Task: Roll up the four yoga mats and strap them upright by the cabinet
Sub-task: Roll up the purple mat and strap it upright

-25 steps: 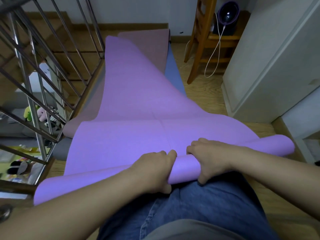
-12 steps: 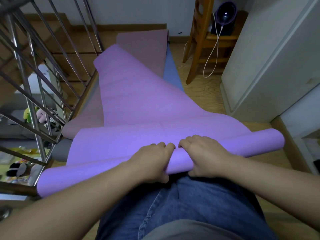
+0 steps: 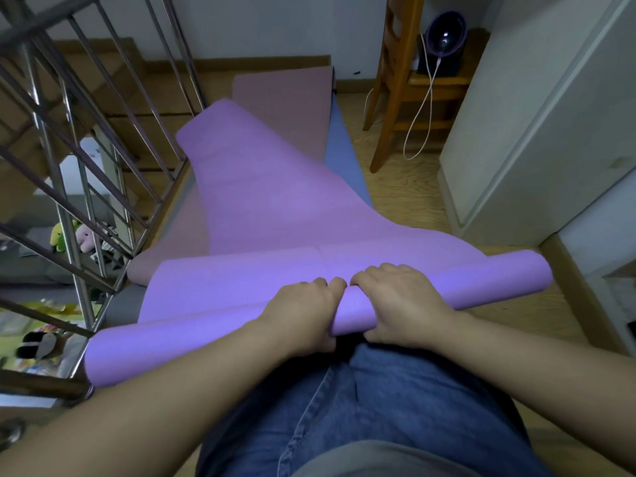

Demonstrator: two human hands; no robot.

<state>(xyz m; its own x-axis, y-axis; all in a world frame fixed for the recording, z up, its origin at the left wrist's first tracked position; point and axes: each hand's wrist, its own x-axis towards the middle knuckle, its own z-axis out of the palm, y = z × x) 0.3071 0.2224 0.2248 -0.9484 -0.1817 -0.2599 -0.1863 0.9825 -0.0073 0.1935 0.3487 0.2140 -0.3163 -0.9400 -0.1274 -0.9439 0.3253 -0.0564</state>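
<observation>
A purple yoga mat (image 3: 275, 208) lies on top of the stack, partly wound into a roll (image 3: 481, 280) across my lap. My left hand (image 3: 303, 311) and my right hand (image 3: 399, 297) sit side by side at the roll's middle, fingers curled over its top and gripping it. The unrolled end of the purple mat stretches away toward the wall, skewed to the left. Under it lie a pink mat (image 3: 285, 108) and a blue mat (image 3: 344, 160), both flat on the floor. A grey mat edge (image 3: 120, 301) shows at the left.
A metal stair railing (image 3: 69, 166) runs along the left, close to the roll's left end. The white cabinet (image 3: 537, 132) stands at the right. A wooden chair (image 3: 395, 91) with a small fan (image 3: 444, 39) and white cable is at the back. Wooden floor (image 3: 406, 201) lies between mats and cabinet.
The roll has grown thicker and moved forward. The far end of the purple mat has been drawn toward me, uncovering more of the pink mat. Both hands stay on the roll.
</observation>
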